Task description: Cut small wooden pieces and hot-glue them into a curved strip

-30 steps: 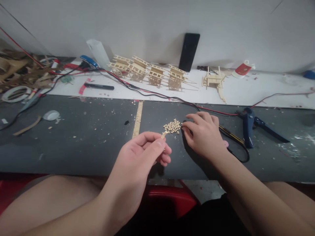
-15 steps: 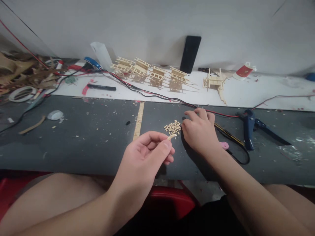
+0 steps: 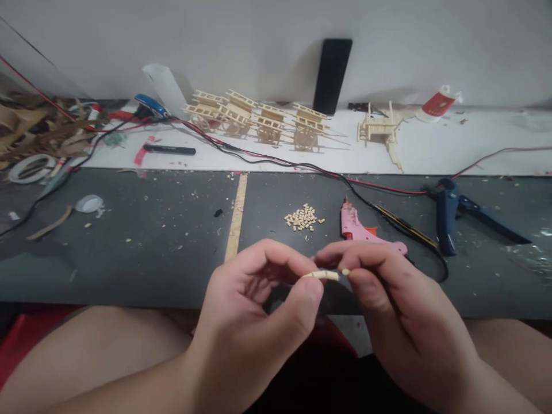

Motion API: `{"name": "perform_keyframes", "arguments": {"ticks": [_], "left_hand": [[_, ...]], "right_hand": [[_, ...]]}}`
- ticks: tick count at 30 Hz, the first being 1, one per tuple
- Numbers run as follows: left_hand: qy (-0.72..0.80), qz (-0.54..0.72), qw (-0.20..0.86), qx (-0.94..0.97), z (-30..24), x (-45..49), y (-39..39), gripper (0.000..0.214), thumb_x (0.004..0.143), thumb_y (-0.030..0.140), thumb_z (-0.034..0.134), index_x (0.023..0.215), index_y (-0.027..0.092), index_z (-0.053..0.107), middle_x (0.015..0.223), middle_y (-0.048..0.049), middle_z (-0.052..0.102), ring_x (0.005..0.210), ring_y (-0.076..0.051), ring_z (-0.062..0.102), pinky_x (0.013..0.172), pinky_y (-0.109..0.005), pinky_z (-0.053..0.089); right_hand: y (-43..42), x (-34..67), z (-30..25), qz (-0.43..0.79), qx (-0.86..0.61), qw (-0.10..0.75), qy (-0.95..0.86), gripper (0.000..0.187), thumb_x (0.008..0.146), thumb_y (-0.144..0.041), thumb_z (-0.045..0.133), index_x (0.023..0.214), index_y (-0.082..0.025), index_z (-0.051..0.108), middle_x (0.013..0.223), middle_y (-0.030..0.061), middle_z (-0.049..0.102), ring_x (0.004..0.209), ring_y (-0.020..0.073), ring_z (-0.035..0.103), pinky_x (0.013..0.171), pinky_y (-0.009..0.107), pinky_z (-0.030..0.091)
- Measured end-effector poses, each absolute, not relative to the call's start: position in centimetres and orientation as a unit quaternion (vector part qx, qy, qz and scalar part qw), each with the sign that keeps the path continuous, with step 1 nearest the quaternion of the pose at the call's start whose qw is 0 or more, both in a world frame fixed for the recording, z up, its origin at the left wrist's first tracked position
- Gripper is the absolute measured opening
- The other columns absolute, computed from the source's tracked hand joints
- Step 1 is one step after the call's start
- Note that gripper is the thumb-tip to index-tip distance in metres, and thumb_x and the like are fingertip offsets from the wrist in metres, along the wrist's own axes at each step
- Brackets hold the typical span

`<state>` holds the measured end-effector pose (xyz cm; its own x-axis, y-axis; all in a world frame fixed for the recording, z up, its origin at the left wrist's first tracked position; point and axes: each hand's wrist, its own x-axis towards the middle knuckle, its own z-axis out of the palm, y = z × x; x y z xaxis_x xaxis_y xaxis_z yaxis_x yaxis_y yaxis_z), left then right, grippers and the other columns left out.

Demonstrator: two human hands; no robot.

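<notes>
My left hand (image 3: 254, 305) pinches a thin pale wooden stick (image 3: 319, 276) between thumb and index finger. My right hand (image 3: 399, 299) comes in from the other side, with a tiny wooden block (image 3: 345, 271) held in its fingertips at the stick's end. The block and stick appear very close, but I cannot tell if they touch. Beyond both hands, a small pile of similar wooden blocks (image 3: 302, 218) lies on the dark grey mat (image 3: 129, 270).
A pink glue gun (image 3: 360, 227) lies right of the pile, near a yellow-and-black cutter (image 3: 405, 226) and a blue-handled tool (image 3: 447, 215). Black and red wires cross the mat's far edge. Miniature wooden carts (image 3: 267, 123) stand on a white board beyond.
My right hand has left the pile and risen to my left hand, now pinching a tiny block. The pink glue gun, mostly hidden before, now shows. My left hand has moved slightly right.
</notes>
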<state>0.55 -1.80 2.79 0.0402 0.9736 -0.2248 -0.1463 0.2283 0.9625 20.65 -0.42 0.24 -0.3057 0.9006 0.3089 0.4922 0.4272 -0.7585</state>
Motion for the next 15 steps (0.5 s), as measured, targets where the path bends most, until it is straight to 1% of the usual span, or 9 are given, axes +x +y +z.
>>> {"name": "perform_keyframes", "arguments": {"ticks": [2,3,5,7,9,10,12,15], "left_hand": [[0.501,0.478,0.575,0.435,2.8,0.9,-1.8,0.016,0.089,0.009,0.083,0.088,0.024,0.078,0.091,0.0018,0.086,0.083,-0.011,0.08,0.078,-0.013,0.063],[0.502,0.482,0.566,0.441,2.8,1.0,-1.7,0.019,0.087,0.006,0.084,0.086,0.024,0.077,0.092,0.0022,0.087,0.085,-0.011,0.081,0.08,-0.012,0.063],[0.507,0.487,0.558,0.441,2.8,1.2,-1.7,0.021,0.084,0.004,0.083,0.084,0.024,0.076,0.092,0.0024,0.087,0.082,-0.01,0.082,0.077,-0.011,0.063],[0.511,0.488,0.557,0.437,2.9,1.4,-1.7,0.021,0.084,0.004,0.082,0.083,0.024,0.076,0.091,0.002,0.088,0.077,-0.01,0.081,0.071,-0.01,0.063],[0.516,0.484,0.555,0.437,3.0,1.4,-1.8,0.022,0.082,0.003,0.082,0.082,0.024,0.075,0.09,0.0018,0.088,0.072,-0.009,0.08,0.065,-0.01,0.063],[0.519,0.484,0.552,0.438,3.0,1.4,-1.9,0.022,0.081,0.002,0.082,0.082,0.023,0.075,0.09,0.0017,0.088,0.072,-0.009,0.08,0.065,-0.01,0.062],[0.522,0.486,0.541,0.445,3.0,1.4,-2.0,0.023,0.079,0.001,0.082,0.08,0.023,0.075,0.089,0.0011,0.088,0.072,-0.01,0.08,0.065,-0.009,0.062],[0.525,0.487,0.532,0.451,3.0,1.5,-2.1,0.022,0.079,0.002,0.082,0.08,0.022,0.075,0.088,0.0,0.088,0.071,-0.01,0.08,0.064,-0.01,0.063]], "right_hand": [[-0.9,20.5,0.5,0.315,-0.45,0.366,-0.751,0.01,0.116,-0.026,0.052,0.114,-0.03,0.06,0.107,-0.0022,0.085,0.096,0.0117,0.085,0.071,0.015,0.063],[-1.0,20.5,0.6,0.329,-0.451,0.363,-0.746,0.01,0.116,-0.026,0.052,0.115,-0.03,0.06,0.102,-0.0031,0.085,0.092,0.0117,0.085,0.067,0.014,0.062],[-1.2,20.6,0.8,0.341,-0.454,0.358,-0.741,0.009,0.116,-0.025,0.053,0.116,-0.031,0.06,0.096,-0.0058,0.084,0.081,0.0086,0.083,0.063,0.01,0.06],[-1.2,20.7,1.0,0.342,-0.454,0.354,-0.743,0.009,0.115,-0.023,0.054,0.116,-0.031,0.06,0.095,-0.0084,0.083,0.065,0.0035,0.076,0.063,0.006,0.058],[-1.2,20.8,1.1,0.338,-0.455,0.346,-0.748,0.01,0.113,-0.021,0.056,0.116,-0.03,0.06,0.094,-0.0097,0.083,0.055,0.0012,0.069,0.06,0.004,0.056],[-1.2,20.8,1.2,0.332,-0.455,0.342,-0.752,0.011,0.113,-0.019,0.056,0.116,-0.03,0.06,0.094,-0.0097,0.083,0.055,0.0014,0.069,0.059,0.004,0.055],[-1.2,20.8,1.3,0.317,-0.455,0.338,-0.761,0.014,0.111,-0.017,0.055,0.116,-0.029,0.061,0.095,-0.0087,0.084,0.061,0.003,0.075,0.061,0.005,0.058],[-1.3,20.7,1.5,0.285,-0.453,0.344,-0.771,0.013,0.11,-0.016,0.056,0.116,-0.027,0.061,0.1,-0.0064,0.086,0.069,0.005,0.08,0.068,0.006,0.061]]}}
